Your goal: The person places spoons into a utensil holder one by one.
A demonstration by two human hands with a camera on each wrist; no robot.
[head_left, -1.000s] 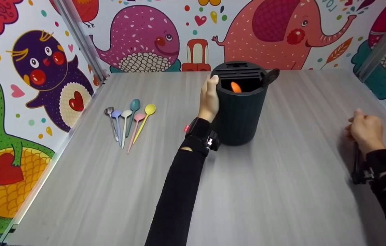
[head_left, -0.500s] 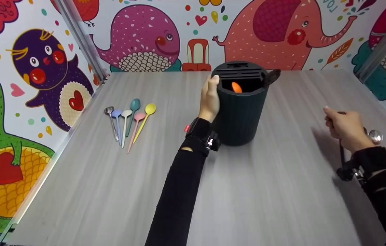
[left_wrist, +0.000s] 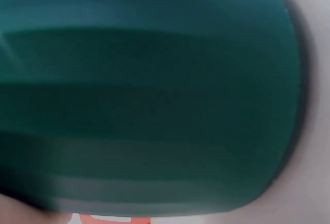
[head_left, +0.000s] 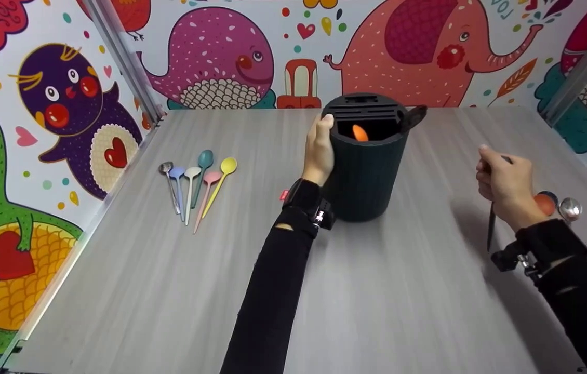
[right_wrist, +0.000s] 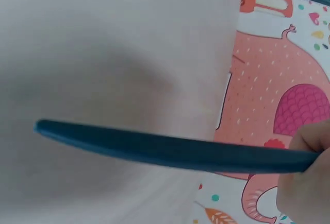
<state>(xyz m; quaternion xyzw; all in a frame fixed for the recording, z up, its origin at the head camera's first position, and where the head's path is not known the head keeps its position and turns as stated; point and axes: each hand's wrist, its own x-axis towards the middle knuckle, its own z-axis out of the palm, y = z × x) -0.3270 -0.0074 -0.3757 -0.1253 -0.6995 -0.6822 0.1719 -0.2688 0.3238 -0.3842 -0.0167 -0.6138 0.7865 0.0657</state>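
A ribbed dark green utensil holder (head_left: pixel 363 182) with a slotted top stands mid-table. An orange-tipped piece (head_left: pixel 359 133) shows inside it, and a dark utensil (head_left: pixel 412 118) leans out at its right rim. My left hand (head_left: pixel 319 150) grips its left side near the rim; part of the hand is hidden behind it. The holder's wall fills the left wrist view. Off to the right, my right hand (head_left: pixel 506 179) holds a slim dark teal knife (right_wrist: pixel 170 149) in a fist. Its tapering end points down toward the table, and a short dark end peeks out above the fist.
Several coloured spoons (head_left: pixel 192 189) lie in a fan at the left. Beyond my right wrist lie an orange round end (head_left: pixel 545 204) and a silver round end (head_left: pixel 570 209), partly covered by the arm. Printed panels (head_left: pixel 304 52) wall the table's back and sides.
My right hand has moved left with the knife, uncovering the silver and orange round ends behind it. The left hand and the holder have stayed in place.
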